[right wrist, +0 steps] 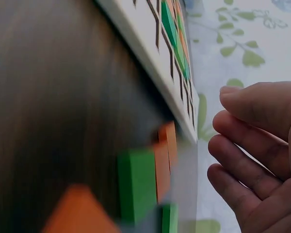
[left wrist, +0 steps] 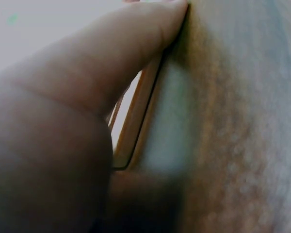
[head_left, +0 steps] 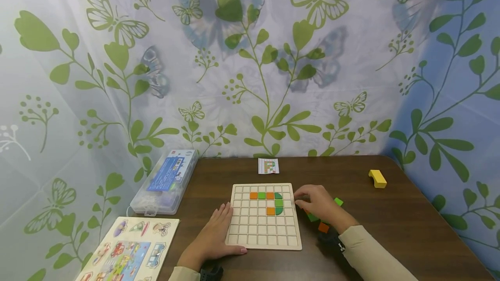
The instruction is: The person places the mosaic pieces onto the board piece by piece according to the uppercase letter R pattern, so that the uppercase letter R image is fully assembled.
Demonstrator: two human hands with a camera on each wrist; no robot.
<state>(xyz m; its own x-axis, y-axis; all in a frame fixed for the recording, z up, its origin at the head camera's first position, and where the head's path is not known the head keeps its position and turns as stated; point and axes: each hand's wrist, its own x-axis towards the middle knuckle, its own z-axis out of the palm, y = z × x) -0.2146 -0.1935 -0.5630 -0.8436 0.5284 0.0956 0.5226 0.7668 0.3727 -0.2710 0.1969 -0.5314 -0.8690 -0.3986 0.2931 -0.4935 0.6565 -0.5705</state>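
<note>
Grid board (head_left: 254, 230) lies flat, roughly square, far edge facing the curtain (head_left: 242, 112).

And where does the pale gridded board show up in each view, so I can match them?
Head: the gridded board lies in the lower half, just right of centre.
Left wrist: a narrow slice just left of centre, beside the left hand.
Right wrist: cut off by the top edge, slanting down to right of centre.
Shared landmark: brown tabletop.
</note>
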